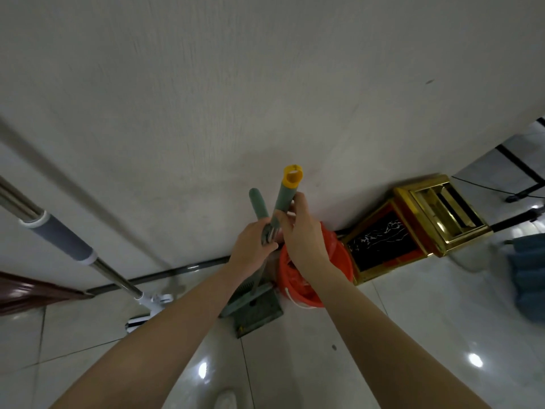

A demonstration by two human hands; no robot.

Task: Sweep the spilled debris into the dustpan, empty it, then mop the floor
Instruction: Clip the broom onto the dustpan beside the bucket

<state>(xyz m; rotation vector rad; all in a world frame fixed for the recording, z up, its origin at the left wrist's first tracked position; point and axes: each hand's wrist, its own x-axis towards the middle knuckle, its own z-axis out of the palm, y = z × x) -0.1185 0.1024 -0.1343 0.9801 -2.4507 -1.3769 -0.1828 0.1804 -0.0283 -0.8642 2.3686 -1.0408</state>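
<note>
While the left hand (253,246) grips the plain green handle (257,203), the right hand (300,234) curls round the yellow-capped handle (284,196); the orange bin (339,261) is partly hidden behind them.

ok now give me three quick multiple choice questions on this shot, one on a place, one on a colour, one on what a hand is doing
1. Where does the orange bucket stand?
A) between the dustpan and the gold bin
B) upside down on the dustpan
C) on top of the gold bin

2. What colour is the cap of the taller handle, which the right hand grips?
A) red
B) yellow
C) white

3. What is the left hand doing?
A) hanging open
B) holding the bucket's rim
C) gripping the plain green handle

Answers:
1 A, the dustpan lies to its left in the picture and the bin to its right.
2 B, the tip above the fingers is yellow.
3 C, its fingers curl round that handle.
</note>
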